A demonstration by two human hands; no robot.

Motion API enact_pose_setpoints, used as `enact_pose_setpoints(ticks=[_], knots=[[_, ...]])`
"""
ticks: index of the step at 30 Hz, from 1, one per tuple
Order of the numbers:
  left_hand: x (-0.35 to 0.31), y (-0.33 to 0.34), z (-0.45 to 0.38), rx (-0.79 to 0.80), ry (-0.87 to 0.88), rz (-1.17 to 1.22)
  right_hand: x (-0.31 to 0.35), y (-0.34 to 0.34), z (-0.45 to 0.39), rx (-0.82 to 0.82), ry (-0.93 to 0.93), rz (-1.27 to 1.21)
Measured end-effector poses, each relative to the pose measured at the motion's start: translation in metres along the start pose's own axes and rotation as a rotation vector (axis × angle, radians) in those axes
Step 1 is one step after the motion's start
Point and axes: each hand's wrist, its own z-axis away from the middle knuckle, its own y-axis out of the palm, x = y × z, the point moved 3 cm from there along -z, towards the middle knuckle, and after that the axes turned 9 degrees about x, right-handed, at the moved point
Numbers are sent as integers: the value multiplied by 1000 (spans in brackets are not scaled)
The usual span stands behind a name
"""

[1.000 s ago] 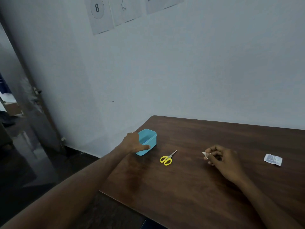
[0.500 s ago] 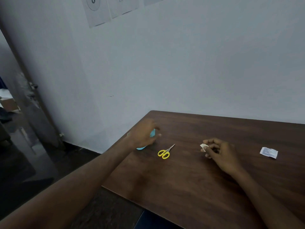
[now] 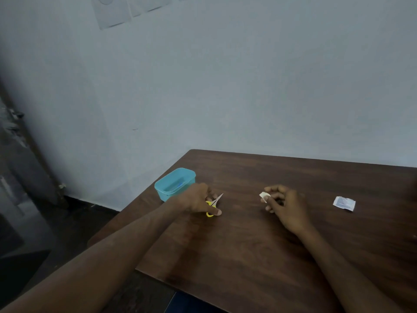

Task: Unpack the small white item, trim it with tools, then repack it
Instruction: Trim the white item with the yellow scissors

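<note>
Item: small white item (image 3: pixel 264 195), out of its wrapper, pinched in the fingertips of the right hand (image 3: pixel 284 205) just above the dark wooden desk (image 3: pixel 248 245).
Left hand (image 3: pixel 196 198): closing on the yellow-handled scissors (image 3: pixel 213 205) lying on the desk; grip looks not yet complete.
Wrapper: white torn packet (image 3: pixel 344 203), lying well right.
Container: turquoise plastic tub (image 3: pixel 174 183), open.
Progress: unpacking seemingly done; trimming and repacking remain.

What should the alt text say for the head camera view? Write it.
A person's left hand closes on yellow scissors lying on a dark wooden table, while the right hand pinches a small white item. A blue tub sits far left, a white wrapper far right.
</note>
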Motion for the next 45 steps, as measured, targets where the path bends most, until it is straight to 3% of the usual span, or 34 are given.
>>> enact_pose_setpoints(ticks=[2, 6, 13, 18, 23, 29, 36, 45], knots=[[-1, 2, -7, 29, -3, 93, -5, -3, -3, -38, 41, -24], [-13, 14, -28, 121, 43, 583, -6, -12, -3, -86, 62, -78], [-71, 50, -70, 65, 291, 1041, -19, -38, -8, -217, 115, -138], [-111, 64, -97, -70, 436, 1198, -17, -31, -12, -110, 83, -219], [-118, 74, -118, -88, 527, 1233, -25, -41, -15, -164, 77, -135], [-121, 78, -125, -178, 553, 1172, -29, -41, -21, -209, 83, -278], [-122, 79, -129, -94, 567, 1023, -35, -50, -27, -282, 112, -250], [-124, 77, -122, -171, 553, 883, -27, -43, -25, -164, 75, -229]])
